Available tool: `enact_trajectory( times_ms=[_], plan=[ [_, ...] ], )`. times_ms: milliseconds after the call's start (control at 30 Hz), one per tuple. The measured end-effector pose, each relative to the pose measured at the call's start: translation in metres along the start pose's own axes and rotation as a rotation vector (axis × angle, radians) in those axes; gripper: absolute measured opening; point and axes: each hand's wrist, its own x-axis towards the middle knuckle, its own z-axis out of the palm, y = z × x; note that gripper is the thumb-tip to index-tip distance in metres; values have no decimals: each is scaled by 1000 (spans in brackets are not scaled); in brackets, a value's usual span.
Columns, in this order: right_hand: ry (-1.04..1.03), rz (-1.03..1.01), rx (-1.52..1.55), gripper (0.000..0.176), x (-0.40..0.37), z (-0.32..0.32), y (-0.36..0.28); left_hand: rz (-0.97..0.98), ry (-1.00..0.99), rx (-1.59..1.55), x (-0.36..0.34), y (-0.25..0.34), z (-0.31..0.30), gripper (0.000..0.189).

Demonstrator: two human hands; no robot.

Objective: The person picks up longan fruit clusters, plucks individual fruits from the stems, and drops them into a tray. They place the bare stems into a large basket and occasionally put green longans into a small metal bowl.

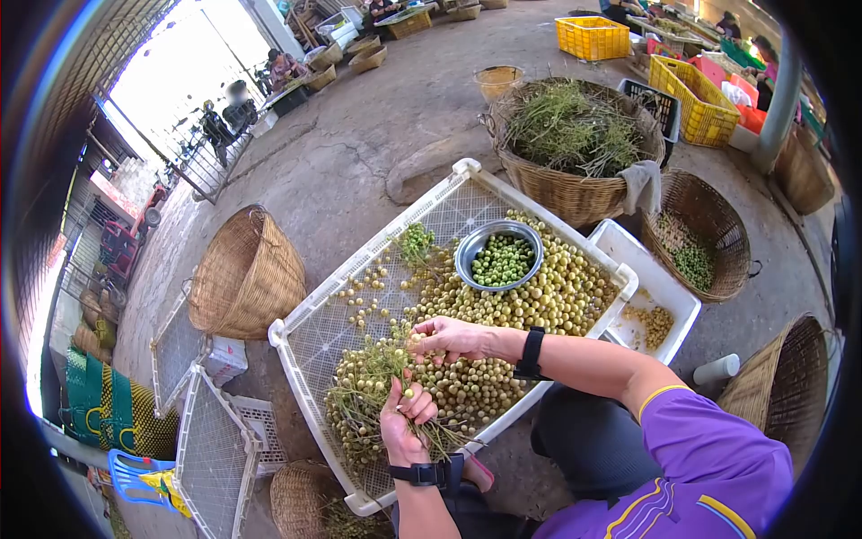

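My left hand (409, 424) is closed around a bunch of thin green-brown fruit stems (382, 364), some with small round fruits on them. Just above it, my right hand (453, 339) has thumb and fingers drawn together at the edge of the bunch; what lies between the fingertips is too small to make out. Both hands are over a white mesh tray (328, 310) holding many loose yellow-brown round fruits (557, 301) and more stemmed ones. A metal bowl (461, 260) of small green fruits (503, 260) rests on the loose fruits.
Beyond the tray stands a wicker basket (561, 193) heaped with stripped stems (575, 126). Another wicker basket (247, 274) tilts at the left. A white bin (678, 278) with some fruits sits at the tray's right. Yellow crates (593, 40) and several people are farther back.
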Motion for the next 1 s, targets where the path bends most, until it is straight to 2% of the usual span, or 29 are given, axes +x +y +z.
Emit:
enact_trajectory(
  times_ms=[100, 200, 267, 700, 800, 833, 933, 1000],
  plan=[
    [47, 35, -33, 19, 6, -3, 6, -10, 13, -23, 0, -1, 2, 24],
    [-5, 34, 126, 19, 9, -3, 11, -22, 22, -23, 0, -2, 3, 24],
    [50, 127, 219, 18, 3, 4, 5, -51, -14, -45, 2, -1, 2, 27],
    [66, 154, 465, 13, 12, -1, 15, -52, -16, -54, 1, -2, 3, 27],
    [141, 202, 710, 13, 5, 1, 5, -52, -5, -26, 0, -1, 4, 25],
    [102, 97, 691, 12, 10, -9, 9, -43, -25, -55, -1, 0, 4, 25],
    [36, 123, 706, 13, 7, -26, 3, -23, -34, -101, -5, 4, 2, 25],
    [93, 131, 454, 16, 6, -27, 3, -1, -19, -104, -5, 6, -1, 25]
  ],
)
